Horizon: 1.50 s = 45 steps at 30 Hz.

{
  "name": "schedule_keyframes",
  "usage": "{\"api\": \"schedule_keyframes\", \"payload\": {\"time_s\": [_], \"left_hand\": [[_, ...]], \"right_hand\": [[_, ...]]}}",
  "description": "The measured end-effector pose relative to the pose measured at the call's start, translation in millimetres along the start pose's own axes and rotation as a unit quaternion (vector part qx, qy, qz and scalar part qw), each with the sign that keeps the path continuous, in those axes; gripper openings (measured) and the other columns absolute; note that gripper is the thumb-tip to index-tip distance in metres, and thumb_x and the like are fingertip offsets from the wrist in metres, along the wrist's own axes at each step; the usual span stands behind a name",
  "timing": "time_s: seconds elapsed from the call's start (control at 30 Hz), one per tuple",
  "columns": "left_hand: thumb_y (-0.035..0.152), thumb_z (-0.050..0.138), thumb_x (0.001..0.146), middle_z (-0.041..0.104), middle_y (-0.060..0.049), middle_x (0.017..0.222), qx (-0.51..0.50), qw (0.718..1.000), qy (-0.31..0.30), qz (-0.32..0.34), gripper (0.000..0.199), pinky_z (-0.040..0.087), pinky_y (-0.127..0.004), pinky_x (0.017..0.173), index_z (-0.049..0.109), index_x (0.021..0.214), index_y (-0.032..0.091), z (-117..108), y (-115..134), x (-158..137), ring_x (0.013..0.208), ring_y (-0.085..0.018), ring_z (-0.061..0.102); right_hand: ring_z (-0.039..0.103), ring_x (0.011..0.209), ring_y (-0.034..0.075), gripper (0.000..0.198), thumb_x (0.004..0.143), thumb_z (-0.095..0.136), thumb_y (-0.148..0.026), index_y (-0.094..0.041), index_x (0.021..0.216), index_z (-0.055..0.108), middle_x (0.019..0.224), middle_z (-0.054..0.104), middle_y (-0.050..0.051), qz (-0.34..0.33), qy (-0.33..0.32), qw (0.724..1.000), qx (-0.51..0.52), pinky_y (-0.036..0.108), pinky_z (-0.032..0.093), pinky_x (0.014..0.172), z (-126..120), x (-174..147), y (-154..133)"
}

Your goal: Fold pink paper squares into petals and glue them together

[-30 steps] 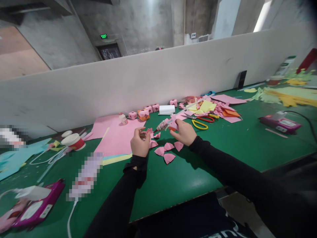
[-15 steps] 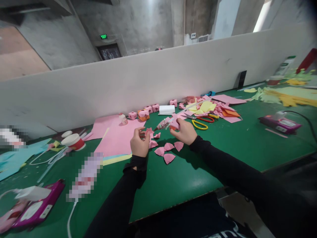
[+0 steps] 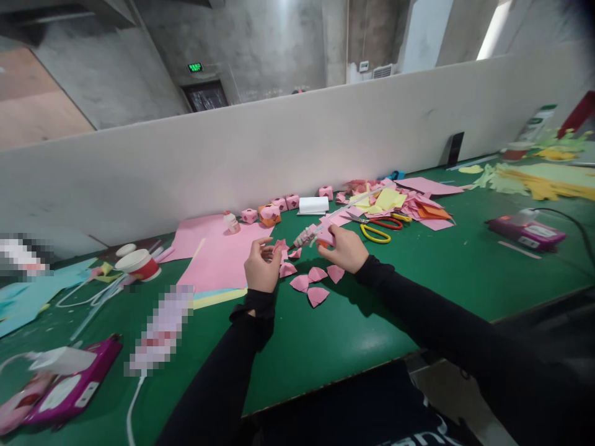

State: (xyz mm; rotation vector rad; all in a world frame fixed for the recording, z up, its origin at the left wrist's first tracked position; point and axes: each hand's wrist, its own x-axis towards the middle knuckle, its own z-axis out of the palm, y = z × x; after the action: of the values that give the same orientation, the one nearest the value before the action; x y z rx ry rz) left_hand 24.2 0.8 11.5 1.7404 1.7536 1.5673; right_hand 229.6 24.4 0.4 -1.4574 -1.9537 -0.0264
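Observation:
Between the fingers of my left hand [image 3: 263,266] is a small folded pink paper piece [image 3: 281,249]. My right hand [image 3: 348,248] is closed round the handle of a pink glue gun [image 3: 307,236], with a clear glue stick [image 3: 357,199] jutting from its back. The gun's dark nozzle points down to the left, close by the paper piece; I cannot tell whether they touch. Several curved pink paper petals [image 3: 318,297] lie on the green table just in front of my hands.
Behind are finished pink paper cubes [image 3: 249,215], a white block [image 3: 313,205], scissors [image 3: 375,233] and paper scraps [image 3: 389,199]. Pink sheets [image 3: 218,260] and a paper cup [image 3: 139,265] lie left. Purple power strips [image 3: 74,387] with cables flank the work area. A low white partition [image 3: 297,148] stands behind.
My right hand has tilted the glue gun, bringing its nozzle lower and nearer the paper piece. The glue stick now shows more clearly behind it. My left hand has stayed nearly still.

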Motion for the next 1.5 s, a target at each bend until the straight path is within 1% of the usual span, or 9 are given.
{"api": "schedule_keyframes", "payload": {"time_s": [0.13, 0.2, 0.3, 0.53, 0.77, 1.03, 1.5], "left_hand": [[0.028, 0.063, 0.069, 0.066, -0.001, 0.075, 0.002, 1.0, 0.001, -0.006, 0.027, 0.048, -0.023, 0.062, 0.058, 0.094, 0.018, -0.3, -1.1, 1.0, 0.063, -0.012, 0.06], [0.028, 0.062, 0.069, 0.066, -0.001, 0.075, 0.006, 1.0, 0.003, -0.004, 0.027, 0.048, -0.024, 0.062, 0.058, 0.094, 0.018, -0.5, -1.1, 1.1, 0.063, -0.012, 0.06], [0.027, 0.062, 0.069, 0.066, -0.001, 0.076, 0.008, 1.0, 0.005, -0.002, 0.027, 0.048, -0.024, 0.063, 0.058, 0.094, 0.019, -0.8, -1.0, 1.1, 0.065, -0.013, 0.061], [0.03, 0.062, 0.07, 0.066, -0.001, 0.076, 0.007, 1.0, 0.008, -0.002, 0.027, 0.049, -0.024, 0.062, 0.058, 0.094, 0.019, -1.1, -1.3, 1.1, 0.064, -0.013, 0.061], [0.031, 0.063, 0.07, 0.066, -0.001, 0.075, 0.002, 1.0, -0.006, 0.002, 0.028, 0.049, -0.024, 0.061, 0.058, 0.095, 0.019, 0.5, 0.9, -1.5, 0.063, -0.013, 0.061], [0.031, 0.063, 0.07, 0.066, -0.001, 0.075, -0.006, 1.0, -0.01, -0.001, 0.028, 0.05, -0.024, 0.063, 0.058, 0.094, 0.02, 0.1, 6.0, -4.0, 0.064, -0.013, 0.061], [0.03, 0.064, 0.069, 0.066, -0.001, 0.074, -0.015, 1.0, 0.0, -0.007, 0.029, 0.049, -0.023, 0.063, 0.058, 0.095, 0.018, -0.6, 2.9, -1.5, 0.062, -0.012, 0.06]], "right_hand": [[0.05, 0.057, 0.015, 0.024, 0.073, 0.054, -0.041, -0.018, 0.074, 0.047, 0.067, 0.058, 0.004, -0.01, -0.021, 1.0, 0.012, 0.025, 0.026, 0.053, 0.5, -0.8, -0.4], [0.048, 0.054, 0.014, 0.024, 0.072, 0.055, -0.041, -0.018, 0.071, 0.046, 0.063, 0.056, 0.002, -0.002, -0.032, 0.999, 0.025, 0.025, 0.025, 0.052, 0.1, -0.9, -1.3], [0.049, 0.054, 0.014, 0.024, 0.072, 0.054, -0.041, -0.019, 0.07, 0.046, 0.06, 0.054, 0.001, 0.018, -0.029, 0.998, 0.046, 0.024, 0.026, 0.051, -1.4, -0.5, -2.8], [0.05, 0.055, 0.015, 0.024, 0.072, 0.054, -0.041, -0.019, 0.07, 0.045, 0.06, 0.055, 0.002, 0.035, -0.003, 0.998, 0.044, 0.025, 0.027, 0.052, -5.4, 1.0, -3.0], [0.051, 0.057, 0.016, 0.025, 0.074, 0.054, -0.042, -0.018, 0.072, 0.046, 0.064, 0.058, 0.004, 0.044, 0.014, 0.998, 0.035, 0.025, 0.028, 0.053, -5.5, 1.8, -2.4], [0.053, 0.059, 0.017, 0.025, 0.075, 0.053, -0.043, -0.018, 0.074, 0.048, 0.066, 0.059, 0.005, 0.038, 0.013, 0.999, 0.026, 0.025, 0.029, 0.053, -5.3, 1.9, -1.8], [0.053, 0.06, 0.017, 0.025, 0.075, 0.052, -0.043, -0.017, 0.077, 0.049, 0.069, 0.059, 0.005, 0.015, 0.008, 1.0, 0.011, 0.026, 0.027, 0.053, -5.1, -0.1, -2.1]]}}
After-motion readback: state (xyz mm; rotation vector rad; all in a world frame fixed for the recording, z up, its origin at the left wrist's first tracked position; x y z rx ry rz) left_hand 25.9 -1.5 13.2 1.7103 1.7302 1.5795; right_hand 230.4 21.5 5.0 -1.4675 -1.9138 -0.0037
